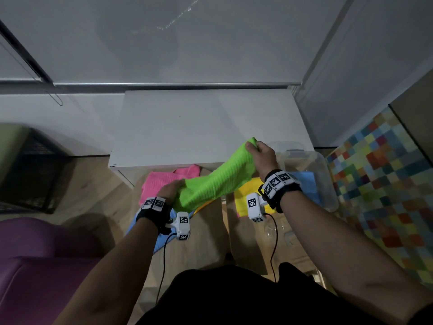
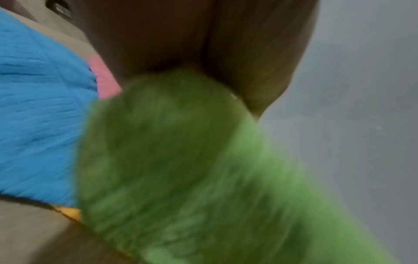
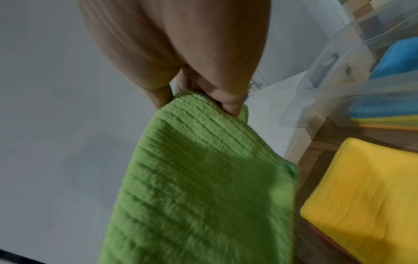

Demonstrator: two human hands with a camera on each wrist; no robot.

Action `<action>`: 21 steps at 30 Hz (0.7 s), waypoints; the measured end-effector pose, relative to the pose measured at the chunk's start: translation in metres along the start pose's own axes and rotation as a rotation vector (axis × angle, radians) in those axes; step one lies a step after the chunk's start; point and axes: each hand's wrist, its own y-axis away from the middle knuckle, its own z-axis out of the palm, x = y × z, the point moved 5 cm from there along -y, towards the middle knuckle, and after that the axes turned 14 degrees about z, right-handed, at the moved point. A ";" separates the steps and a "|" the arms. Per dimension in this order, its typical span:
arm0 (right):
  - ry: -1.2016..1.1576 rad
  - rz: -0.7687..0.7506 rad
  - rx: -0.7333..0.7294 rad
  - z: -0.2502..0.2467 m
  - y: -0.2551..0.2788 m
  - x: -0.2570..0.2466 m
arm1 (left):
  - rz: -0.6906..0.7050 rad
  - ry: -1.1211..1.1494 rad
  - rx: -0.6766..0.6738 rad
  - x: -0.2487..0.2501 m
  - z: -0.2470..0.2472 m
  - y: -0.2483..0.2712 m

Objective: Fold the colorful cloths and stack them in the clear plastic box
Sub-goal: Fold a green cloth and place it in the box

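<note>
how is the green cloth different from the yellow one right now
The green cloth is held up off the floor, stretched between the left hand and the right hand; the yellow cloth lies flat below, untouched. The green cloth hangs spread out as a long sloping band, while the yellow cloth sits as a neat square-cornered pad. Both look like the same ribbed fleecy material, and neither is in the clear plastic box yet.

A ribbed lime-green cloth [image 1: 210, 181] hangs stretched between two gripped corners — the right-hand end higher, its middle sagging below.

Black wristbands [image 1: 152, 215], white tagged cameras [image 1: 182, 225]
</note>
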 end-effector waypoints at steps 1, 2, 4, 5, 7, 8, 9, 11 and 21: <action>0.003 -0.012 0.000 -0.002 0.000 -0.002 | 0.008 0.142 0.044 -0.002 -0.001 -0.001; 0.012 -0.021 0.004 -0.004 0.000 -0.003 | 0.012 0.284 0.084 0.004 -0.001 0.006; 0.027 -0.039 0.020 -0.009 -0.003 -0.003 | 0.039 0.488 0.194 0.016 0.000 0.012; 0.035 -0.044 0.027 -0.012 -0.005 -0.002 | 0.044 0.506 0.202 0.022 0.002 0.014; 0.068 -0.042 0.042 -0.014 -0.007 0.000 | 0.052 0.383 0.170 0.028 0.001 0.014; 0.083 -0.032 0.056 -0.014 -0.008 0.001 | 0.059 0.234 0.141 0.028 -0.001 0.011; 0.090 -0.017 0.081 -0.016 -0.008 0.003 | 0.101 0.061 0.148 0.030 -0.006 0.009; 0.043 0.027 0.152 -0.022 -0.005 0.005 | 0.222 -0.178 0.207 0.033 -0.016 0.005; 0.117 -0.031 -0.063 -0.011 0.003 -0.001 | 0.402 0.031 0.374 0.064 -0.048 0.003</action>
